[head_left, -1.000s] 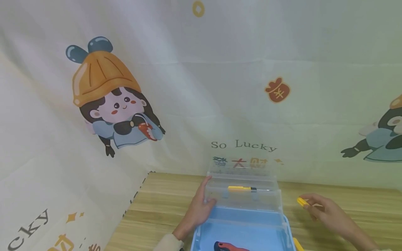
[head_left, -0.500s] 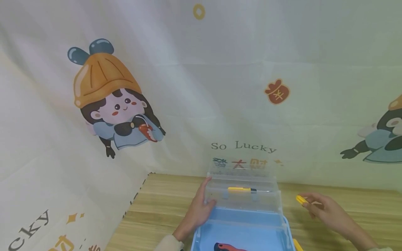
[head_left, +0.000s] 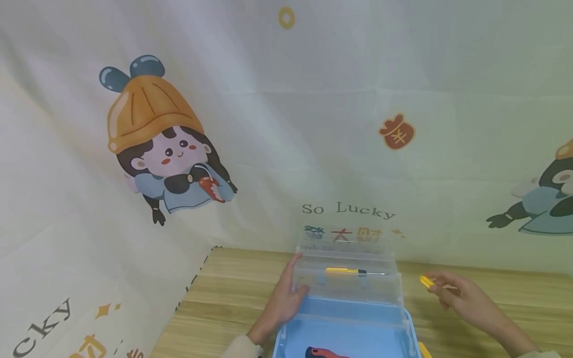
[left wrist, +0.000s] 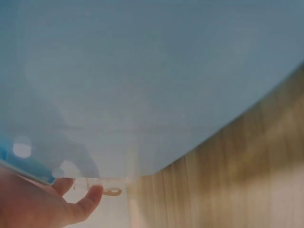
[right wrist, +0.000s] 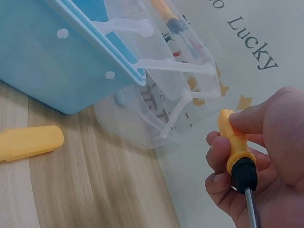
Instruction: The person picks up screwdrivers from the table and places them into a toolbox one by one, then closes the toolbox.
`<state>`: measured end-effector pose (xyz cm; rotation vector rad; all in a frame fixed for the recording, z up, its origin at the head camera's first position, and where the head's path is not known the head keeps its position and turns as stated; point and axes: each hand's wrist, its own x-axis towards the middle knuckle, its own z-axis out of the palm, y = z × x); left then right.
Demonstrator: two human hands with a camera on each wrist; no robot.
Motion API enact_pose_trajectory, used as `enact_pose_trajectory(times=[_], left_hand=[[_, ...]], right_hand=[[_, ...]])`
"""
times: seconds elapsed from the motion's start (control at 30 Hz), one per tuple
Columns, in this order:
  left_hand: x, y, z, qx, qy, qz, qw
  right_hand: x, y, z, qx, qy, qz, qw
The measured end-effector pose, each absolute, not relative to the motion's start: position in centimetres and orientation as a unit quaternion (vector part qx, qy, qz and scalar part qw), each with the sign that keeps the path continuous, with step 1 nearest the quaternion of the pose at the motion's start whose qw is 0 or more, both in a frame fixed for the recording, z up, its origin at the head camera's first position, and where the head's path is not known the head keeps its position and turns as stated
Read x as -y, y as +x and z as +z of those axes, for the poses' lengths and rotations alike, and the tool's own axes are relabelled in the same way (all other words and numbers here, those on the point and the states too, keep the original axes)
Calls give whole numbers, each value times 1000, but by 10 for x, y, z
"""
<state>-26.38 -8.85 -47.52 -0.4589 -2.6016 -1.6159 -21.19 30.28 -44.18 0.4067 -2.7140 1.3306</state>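
Note:
My left hand (head_left: 282, 293) holds the left edge of a clear plastic tray (head_left: 380, 286) on the opened blue toolbox (head_left: 353, 306). A screwdriver with a yellow handle (head_left: 342, 271) lies in that tray. To the right of the box, my right hand (head_left: 470, 301) pinches another yellow-handled screwdriver (right wrist: 236, 142) between thumb and fingers. Its black collar and metal shaft show in the right wrist view, the shaft pointing back toward the wrist. A red and black tool handle (head_left: 327, 353) lies inside the blue box, cut off by the frame edge.
Beside the box's right wall, a yellow handle (right wrist: 33, 141) lies on the wooden table (head_left: 233, 278). The clear lid (head_left: 344, 241) stands tipped back near the printed cloth (head_left: 268, 124) behind the table. White hinge arms (right wrist: 175, 66) link box and trays.
My right hand has shifted slightly up and to the left with the screwdriver. The left hand stays at the tray's edge.

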Motion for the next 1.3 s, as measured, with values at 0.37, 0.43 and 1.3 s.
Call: enact_pose_trajectory(times=[0.37,0.43,1.3], left_hand=[[88,-263,-475,842,-150,-517,27],[89,-264,-475,843,-151,-516,27],[89,-265,-478,839,-150,-523,27]], right_hand=[[-297,-213,-438,884,132,443,69],[-296,-214,-438,884,137,440,78],[-281,-223,-421,883,158,436,74]])
